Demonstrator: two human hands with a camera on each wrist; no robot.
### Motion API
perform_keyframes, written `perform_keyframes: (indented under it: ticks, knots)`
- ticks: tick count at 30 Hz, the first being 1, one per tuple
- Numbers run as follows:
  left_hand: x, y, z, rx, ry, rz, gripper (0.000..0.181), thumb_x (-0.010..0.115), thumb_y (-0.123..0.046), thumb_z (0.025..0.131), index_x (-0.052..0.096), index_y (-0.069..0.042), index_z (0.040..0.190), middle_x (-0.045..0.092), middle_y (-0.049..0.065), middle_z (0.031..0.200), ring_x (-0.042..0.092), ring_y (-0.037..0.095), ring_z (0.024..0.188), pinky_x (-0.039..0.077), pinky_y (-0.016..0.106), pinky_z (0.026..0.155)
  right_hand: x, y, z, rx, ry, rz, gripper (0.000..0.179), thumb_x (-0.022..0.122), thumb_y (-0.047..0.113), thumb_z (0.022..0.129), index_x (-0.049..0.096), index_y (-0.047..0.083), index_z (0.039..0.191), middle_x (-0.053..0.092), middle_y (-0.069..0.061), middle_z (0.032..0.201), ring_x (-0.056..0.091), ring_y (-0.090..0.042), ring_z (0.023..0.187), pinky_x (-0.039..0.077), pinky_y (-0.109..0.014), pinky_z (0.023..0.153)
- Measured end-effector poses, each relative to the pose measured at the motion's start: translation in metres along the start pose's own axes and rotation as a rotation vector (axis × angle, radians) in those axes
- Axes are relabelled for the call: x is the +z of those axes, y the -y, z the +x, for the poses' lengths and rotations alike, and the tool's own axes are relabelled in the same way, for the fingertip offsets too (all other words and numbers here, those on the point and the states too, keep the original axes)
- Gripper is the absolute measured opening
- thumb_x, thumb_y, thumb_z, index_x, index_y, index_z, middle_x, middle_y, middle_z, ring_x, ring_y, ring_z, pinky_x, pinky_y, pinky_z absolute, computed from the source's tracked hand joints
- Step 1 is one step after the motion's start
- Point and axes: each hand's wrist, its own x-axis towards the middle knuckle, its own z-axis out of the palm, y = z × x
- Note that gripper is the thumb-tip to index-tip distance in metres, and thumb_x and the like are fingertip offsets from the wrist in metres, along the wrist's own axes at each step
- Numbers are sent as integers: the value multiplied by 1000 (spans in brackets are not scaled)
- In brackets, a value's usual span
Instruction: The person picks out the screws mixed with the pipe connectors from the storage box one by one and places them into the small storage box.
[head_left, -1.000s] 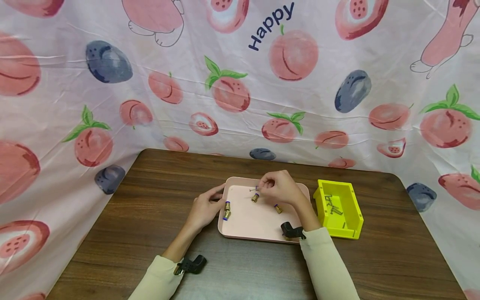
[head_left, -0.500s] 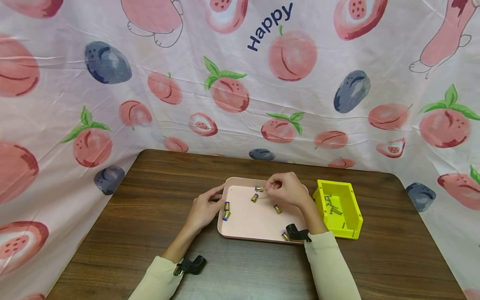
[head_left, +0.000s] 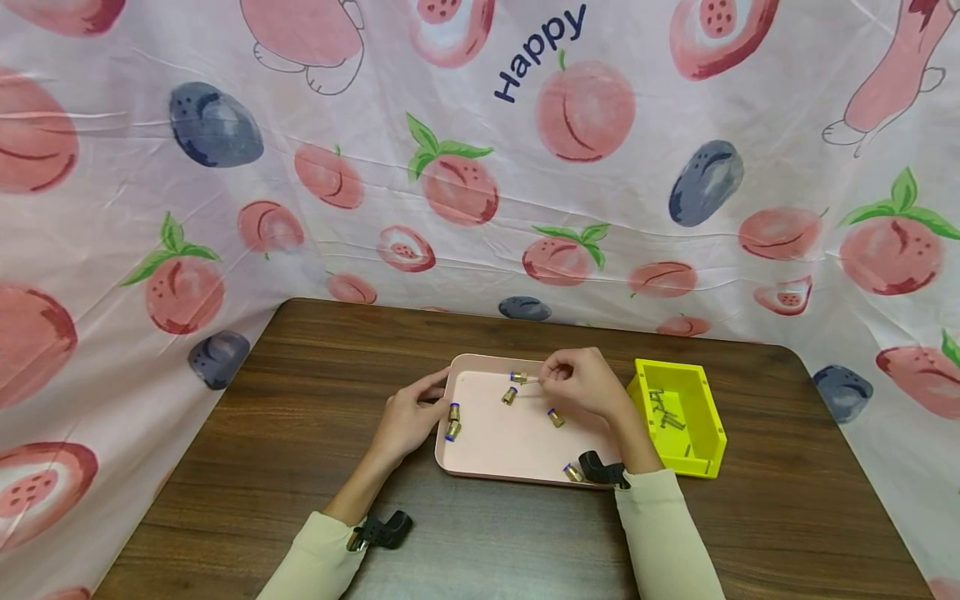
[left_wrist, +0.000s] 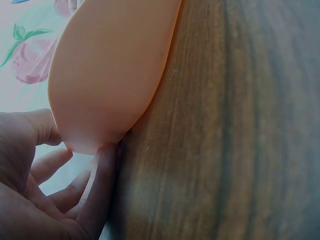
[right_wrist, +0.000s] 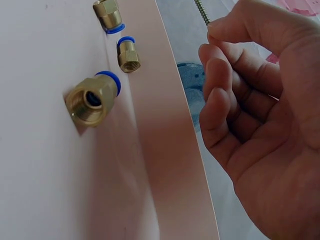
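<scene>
My right hand [head_left: 581,382] is over the back right part of a pink tray [head_left: 495,442], pinching a screw [right_wrist: 201,11] between thumb and forefinger. The screw's threaded end sticks out to the left, close to a brass push-in fitting [head_left: 519,378] with a blue ring. Another such fitting [head_left: 509,397] lies just in front of it. At the tray's left end, my left hand [head_left: 411,418] grips the wall, with the thumb and fingers against it in the left wrist view. Beside those fingers, two more fittings [head_left: 453,422] lie end to end along the left wall.
A yellow bin [head_left: 701,417] stands right of the tray, holding several screws [head_left: 667,415]. Another fitting [head_left: 556,418] lies mid-right in the tray, and one [head_left: 573,472] at its front right near the wrist camera. A patterned cloth [head_left: 465,108] hangs behind the wooden table [head_left: 360,342].
My right hand has drawn back to the right with the screw, uncovering the back fitting. The front-right fitting has come into view beside the wrist. My left hand has stayed put.
</scene>
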Motion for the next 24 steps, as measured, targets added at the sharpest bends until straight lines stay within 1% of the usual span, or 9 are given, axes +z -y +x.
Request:
perform_keyframes:
  ticks: [1,2,4,6,8,14,18,22,24]
  knots:
    - [-1,-8,-2,-32,-1,9,53,75,-17,98,70,-16,151,83,8,110,81,15,82,62,34,71,0,0,-1,3,-1,-1,7,78,1,89,79,7,86,66,4,76,58,-13,72,48,-24,68]
    - [-1,-9,-2,-42,0,10,53,75,-16,98,70,-17,151,83,8,111,81,15,82,62,33,71,-1,0,-1,6,-1,0,6,78,1,89,79,6,86,66,4,76,58,-13,72,48,-24,68]
    - [-1,-10,-3,-39,-4,13,52,75,-16,99,70,-16,151,82,8,111,80,13,81,59,28,68,-1,-1,-2,14,-2,1,6,78,1,90,79,6,86,66,4,76,58,-14,72,48,-24,69]
    - [-2,-25,-9,-47,-9,28,52,74,-10,100,69,-12,151,81,15,113,80,16,82,58,28,68,-1,-1,-3,24,-4,3,7,77,1,90,79,7,86,66,3,76,58,-15,72,48,-24,69]
    - [-2,-29,-11,-36,-13,30,51,73,-8,100,69,-9,151,81,16,114,79,18,83,57,27,68,0,-2,-4,31,-7,5,7,77,1,91,79,7,86,66,3,76,58,-15,73,47,-24,69]
    - [-3,-27,-9,-17,-13,23,52,73,-11,99,69,-9,151,81,17,114,79,17,82,59,29,67,0,-4,-5,47,-13,19,8,78,1,92,79,7,86,66,2,76,58,-16,73,47,-23,69]
    - [-3,-11,-3,54,-4,12,53,72,-15,98,69,-9,151,81,18,111,79,16,79,59,31,64,0,-5,-6,52,-13,25,8,78,0,92,79,6,87,67,2,77,58,-17,74,47,-23,70]
    - [-3,-1,0,79,4,3,53,73,-19,98,70,-11,150,81,17,110,79,16,79,59,32,64,0,-5,-6,55,-12,22,7,78,0,92,79,6,87,67,2,77,58,-17,74,47,-23,70]
    - [-3,-6,-2,71,-1,6,53,74,-20,97,71,-11,149,82,16,109,79,15,79,59,31,64,-1,-5,-6,57,-13,22,7,78,0,91,79,6,87,67,2,77,58,-17,74,47,-23,70]
